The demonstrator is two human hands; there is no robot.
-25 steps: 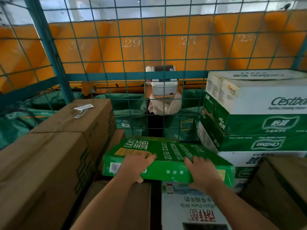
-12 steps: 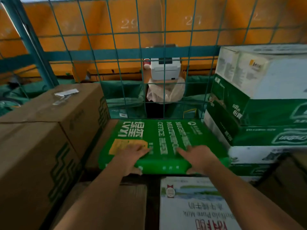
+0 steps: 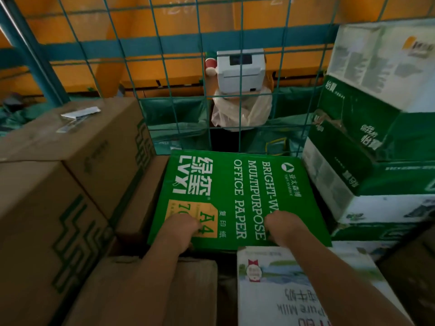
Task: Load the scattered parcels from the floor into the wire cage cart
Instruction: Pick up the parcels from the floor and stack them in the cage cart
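Observation:
A green pack of A4 office paper (image 3: 235, 184) lies flat inside the teal wire cage cart (image 3: 164, 67), up against the cart's far mesh wall. My left hand (image 3: 181, 228) grips its near left edge, fingers curled on the yellow label. My right hand (image 3: 286, 228) holds its near right edge. The pack rests between brown cartons on the left and green-and-white cartons on the right.
Stacked brown cartons (image 3: 77, 156) fill the left side. Green-and-white Cestbon cartons (image 3: 376, 128) are stacked at the right. A white milk carton box (image 3: 294, 290) and a brown box (image 3: 150, 292) lie nearest me. Behind the mesh stand a white printer (image 3: 240, 71) and green sacks.
The green paper pack has gone down and forward from a raised tilt to lying flat against the far mesh. Both hands stayed on its near edge. My view has tipped downward.

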